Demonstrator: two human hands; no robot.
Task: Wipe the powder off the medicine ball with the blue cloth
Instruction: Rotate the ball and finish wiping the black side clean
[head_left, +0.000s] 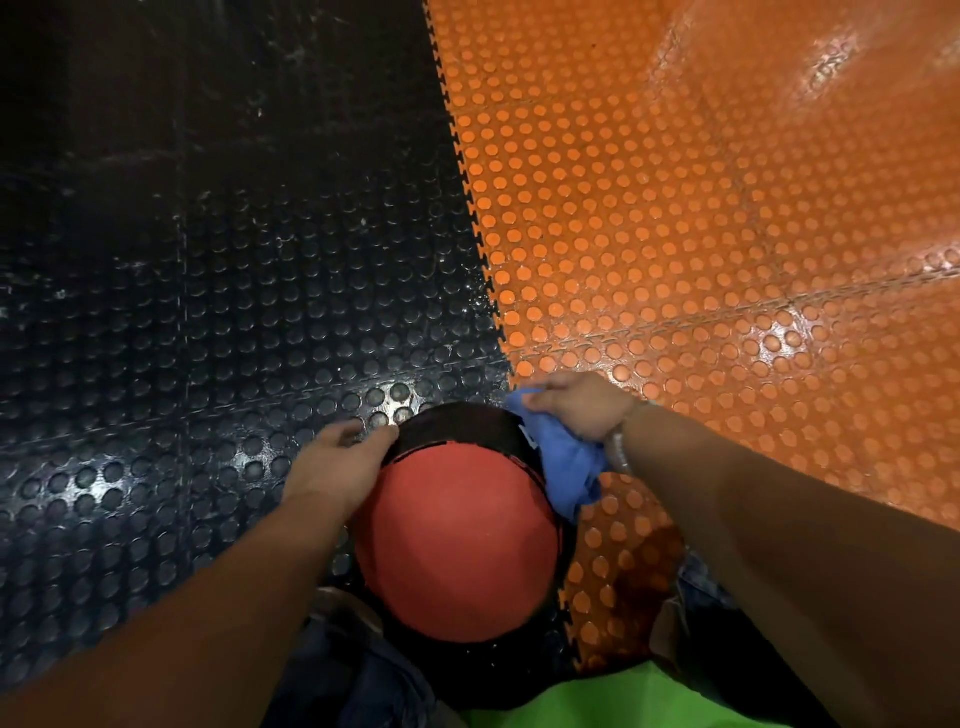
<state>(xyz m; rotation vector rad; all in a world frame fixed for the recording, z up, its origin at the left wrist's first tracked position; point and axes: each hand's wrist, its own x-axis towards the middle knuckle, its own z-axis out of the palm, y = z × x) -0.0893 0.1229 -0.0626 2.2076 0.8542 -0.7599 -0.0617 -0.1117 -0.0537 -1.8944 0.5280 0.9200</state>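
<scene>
Head view gives me the medicine ball (457, 535) low in the middle, red on top with a black band round its far side. It sits on the floor right over the toothed seam where the black studded mat (208, 270) meets the orange studded mat (701, 234), between the person's knees in dark jeans (358, 675).

I see the left hand (337, 467) laid flat against the ball's upper left, fingers fairly straight and relaxed, thumb at the edge of the black band, gripping nothing. The right hand (576, 405) is at the ball's upper right with its fingers curled round a bunch of the blue cloth (563, 462). The loose end of the cloth hangs down along the ball's right side (whether it actually touches there, I cannot tell).

A bracelet (618, 449) sits on the right wrist. White specks (480, 296) dot the black mat beside the seam, and a bright green garment (597, 699) fills the bottom edge.
</scene>
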